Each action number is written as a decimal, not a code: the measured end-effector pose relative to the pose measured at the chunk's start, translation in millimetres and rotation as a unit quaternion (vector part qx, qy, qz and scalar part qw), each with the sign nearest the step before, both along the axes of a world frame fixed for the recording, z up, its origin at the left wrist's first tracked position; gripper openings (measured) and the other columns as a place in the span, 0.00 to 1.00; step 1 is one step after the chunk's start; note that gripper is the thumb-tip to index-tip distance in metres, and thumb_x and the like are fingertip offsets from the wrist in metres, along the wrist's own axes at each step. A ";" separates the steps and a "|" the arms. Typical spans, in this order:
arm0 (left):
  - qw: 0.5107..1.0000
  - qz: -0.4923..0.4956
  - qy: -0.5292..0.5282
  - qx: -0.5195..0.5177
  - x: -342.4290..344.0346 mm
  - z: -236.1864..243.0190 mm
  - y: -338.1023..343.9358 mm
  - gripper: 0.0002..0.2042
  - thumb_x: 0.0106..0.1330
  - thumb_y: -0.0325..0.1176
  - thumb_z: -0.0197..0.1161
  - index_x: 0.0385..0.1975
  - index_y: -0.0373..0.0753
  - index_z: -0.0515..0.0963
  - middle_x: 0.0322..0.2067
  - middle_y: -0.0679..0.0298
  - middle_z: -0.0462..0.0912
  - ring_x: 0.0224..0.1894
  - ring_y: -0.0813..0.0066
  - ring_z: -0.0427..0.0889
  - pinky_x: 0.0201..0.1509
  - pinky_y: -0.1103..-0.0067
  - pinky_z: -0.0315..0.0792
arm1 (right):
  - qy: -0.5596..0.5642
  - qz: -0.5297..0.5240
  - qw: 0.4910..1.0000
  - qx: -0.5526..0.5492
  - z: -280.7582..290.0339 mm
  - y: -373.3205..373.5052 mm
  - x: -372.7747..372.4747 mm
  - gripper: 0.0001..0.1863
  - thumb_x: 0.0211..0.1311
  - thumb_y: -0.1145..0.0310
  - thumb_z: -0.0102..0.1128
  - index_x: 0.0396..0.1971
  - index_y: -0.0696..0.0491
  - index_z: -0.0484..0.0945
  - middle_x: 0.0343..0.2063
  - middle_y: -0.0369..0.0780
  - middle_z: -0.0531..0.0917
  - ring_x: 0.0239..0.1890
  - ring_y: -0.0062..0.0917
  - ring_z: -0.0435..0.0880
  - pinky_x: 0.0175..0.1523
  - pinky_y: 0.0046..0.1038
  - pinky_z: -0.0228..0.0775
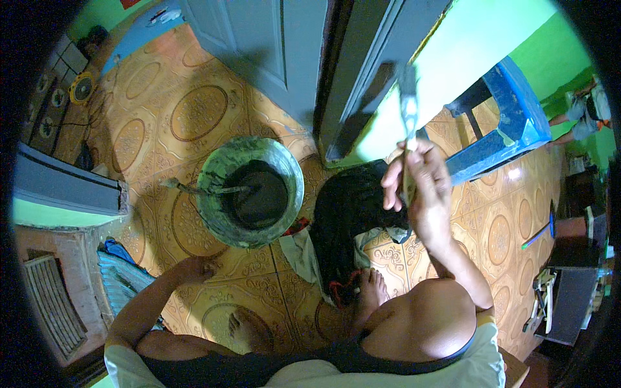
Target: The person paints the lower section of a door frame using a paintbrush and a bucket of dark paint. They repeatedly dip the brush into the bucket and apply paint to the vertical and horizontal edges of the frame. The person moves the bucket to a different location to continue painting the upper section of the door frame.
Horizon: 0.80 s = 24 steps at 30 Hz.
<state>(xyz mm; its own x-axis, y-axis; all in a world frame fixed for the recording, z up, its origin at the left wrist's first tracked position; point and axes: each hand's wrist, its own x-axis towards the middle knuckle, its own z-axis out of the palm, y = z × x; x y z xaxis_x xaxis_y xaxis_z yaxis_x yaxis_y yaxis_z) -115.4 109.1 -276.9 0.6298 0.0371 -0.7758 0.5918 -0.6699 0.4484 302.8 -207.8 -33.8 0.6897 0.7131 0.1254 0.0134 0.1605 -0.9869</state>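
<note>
My right hand (424, 181) is closed round the pale handle of a paintbrush (409, 107). Its dark tip points up beside the edge of the grey door frame (362, 77); motion blurs it, and I cannot tell whether it touches. On the floor to the left stands a smeared bucket (210, 158) with dark grey paint inside. A stick (187, 187) leans across the bucket's left rim. Below the bucket my left hand (197, 268) hangs in shadow, fingers curled, with nothing visible in it.
A grey door (249, 45) stands beyond the bucket. Black cloth (346, 207) lies crumpled by my right foot. At the right is a blue plastic stool (517, 116) on its side. Blue striped fabric (126, 275) lies at the left, and a person (585, 113) appears at the far right.
</note>
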 end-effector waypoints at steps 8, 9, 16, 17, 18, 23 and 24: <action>0.999 0.038 -0.005 0.008 15.3 43.9 -14.0 0.23 0.68 0.40 0.60 0.62 0.42 0.71 0.49 0.54 0.84 0.48 0.57 0.84 0.54 0.66 0.77 | 0.024 0.024 0.999 -0.030 -34.9 25.8 17.6 0.11 0.79 0.63 0.41 0.46 0.55 0.66 0.28 0.39 0.80 0.18 0.20 0.78 0.21 0.18 0.66; 0.999 0.031 -0.004 0.013 18.8 40.7 -15.2 0.23 0.68 0.40 0.60 0.61 0.42 0.71 0.49 0.55 0.84 0.48 0.57 0.84 0.54 0.66 0.77 | 0.040 0.024 0.997 -0.067 -52.0 21.9 15.8 0.11 0.79 0.62 0.41 0.45 0.54 0.66 0.28 0.39 0.81 0.19 0.20 0.78 0.21 0.18 0.66; 0.998 0.057 -0.014 -0.021 11.9 1.8 -10.2 0.18 0.67 0.43 0.60 0.53 0.41 0.78 0.45 0.54 0.85 0.48 0.58 0.83 0.55 0.67 0.76 | 0.099 0.012 0.984 -0.145 -128.2 -15.5 -9.4 0.10 0.77 0.61 0.46 0.45 0.53 0.66 0.27 0.41 0.83 0.19 0.20 0.79 0.23 0.20 0.68; 0.997 0.069 -0.017 -0.030 3.9 -1.4 -5.7 0.18 0.67 0.43 0.60 0.52 0.41 0.78 0.45 0.53 0.85 0.48 0.58 0.83 0.55 0.67 0.76 | 0.070 0.014 0.991 -0.109 -124.5 -11.8 -11.3 0.10 0.77 0.63 0.46 0.45 0.54 0.66 0.27 0.40 0.83 0.19 0.20 0.78 0.23 0.20 0.68; 0.995 0.083 -0.021 -0.045 -5.1 -9.2 -3.1 0.17 0.67 0.44 0.60 0.51 0.41 0.79 0.45 0.53 0.85 0.48 0.58 0.84 0.55 0.66 0.76 | 0.040 0.016 0.996 -0.079 -118.5 -7.8 -12.9 0.10 0.77 0.64 0.46 0.46 0.55 0.67 0.26 0.40 0.82 0.19 0.19 0.77 0.24 0.20 0.68; 1.000 0.024 -0.013 0.013 -7.4 -23.4 -2.0 0.16 0.68 0.44 0.59 0.50 0.43 0.80 0.43 0.52 0.85 0.44 0.56 0.85 0.52 0.64 0.78 | -0.205 -0.105 0.970 -0.075 -70.6 -5.7 -2.2 0.07 0.73 0.70 0.52 0.43 0.57 0.72 0.20 0.28 0.67 0.22 0.12 0.63 0.27 0.19 0.58; 0.999 0.011 -0.009 0.033 -2.6 -11.8 -4.2 0.16 0.69 0.44 0.58 0.50 0.43 0.80 0.43 0.52 0.85 0.44 0.56 0.85 0.51 0.64 0.78 | -0.232 -0.114 0.962 -0.089 -63.2 -5.5 -1.0 0.07 0.73 0.70 0.51 0.45 0.57 0.72 0.20 0.28 0.67 0.21 0.13 0.62 0.26 0.20 0.57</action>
<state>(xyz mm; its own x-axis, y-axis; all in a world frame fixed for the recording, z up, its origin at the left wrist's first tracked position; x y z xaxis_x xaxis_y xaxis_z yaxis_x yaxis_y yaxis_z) -118.0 104.9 -288.7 0.6414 0.1023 -0.7604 0.5997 -0.6849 0.4138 301.9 -213.3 -96.9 0.7300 0.5885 0.3476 0.4740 -0.0696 -0.8778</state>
